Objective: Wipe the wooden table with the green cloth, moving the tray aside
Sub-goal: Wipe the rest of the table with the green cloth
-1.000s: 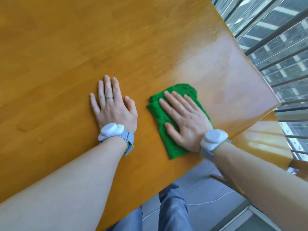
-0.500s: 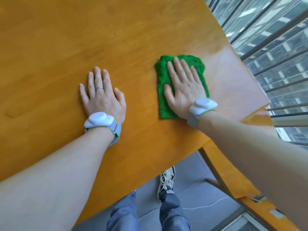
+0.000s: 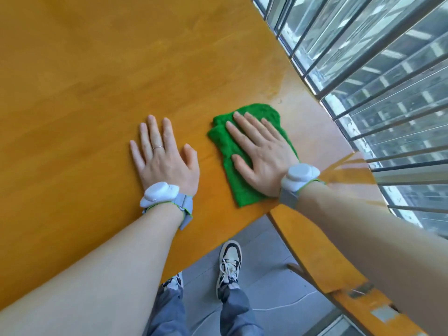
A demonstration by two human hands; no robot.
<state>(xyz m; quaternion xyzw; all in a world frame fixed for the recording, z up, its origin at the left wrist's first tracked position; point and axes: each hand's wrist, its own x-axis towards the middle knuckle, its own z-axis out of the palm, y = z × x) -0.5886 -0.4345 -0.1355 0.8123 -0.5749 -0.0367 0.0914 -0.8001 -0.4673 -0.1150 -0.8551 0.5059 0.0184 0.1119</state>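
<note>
Green cloth (image 3: 244, 190) under flat right hand (image 3: 261, 158), left hand (image 3: 164, 161) flat on wooden table (image 3: 97, 81)

The green cloth (image 3: 225, 151) is a fuzzy, bright rag folded into a rough rectangle, lying flat near the table's right corner, one short end close to the front edge. The wooden table (image 3: 97, 81) is a smooth, glossy orange-brown top showing faint grain.
</note>
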